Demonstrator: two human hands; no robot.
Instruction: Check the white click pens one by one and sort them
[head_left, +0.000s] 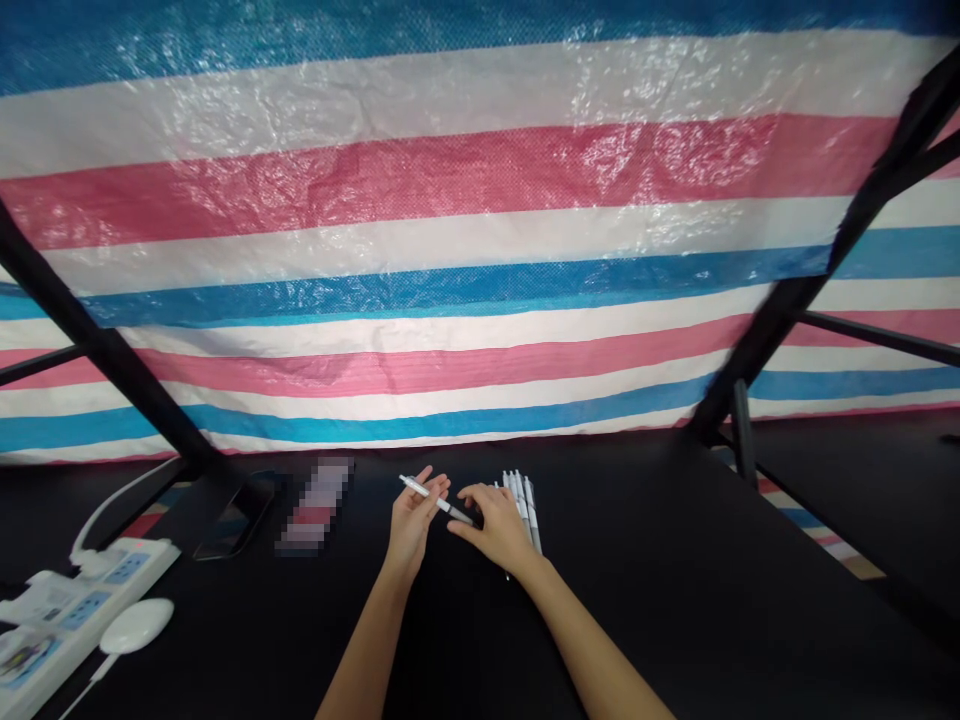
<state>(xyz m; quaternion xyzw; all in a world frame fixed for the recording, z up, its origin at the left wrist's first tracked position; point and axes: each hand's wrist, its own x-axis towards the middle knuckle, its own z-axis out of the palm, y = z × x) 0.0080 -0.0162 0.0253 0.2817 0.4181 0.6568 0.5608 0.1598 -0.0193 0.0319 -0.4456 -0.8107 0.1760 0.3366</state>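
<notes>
A white pen with a grey grip point(438, 501) lies slantwise across the fingers of my left hand point(412, 520), which pinches it near the middle. Its grey lower end points toward my right hand point(497, 530). The thumb and fingers of that hand are apart around the pen's tip, and whether they touch it is unclear. Several similar white pens point(527, 505) lie side by side on the black table point(615, 600), just beyond and to the right of my right hand, which partly covers them.
A dark phone point(237, 517) and a pixelated flat object point(315, 507) lie on the left. Nearer me stand a white power strip point(86, 610) with plugs and a white round device point(137, 626) on a cable. Black frame bars and a striped sheet point(450, 290) rise behind.
</notes>
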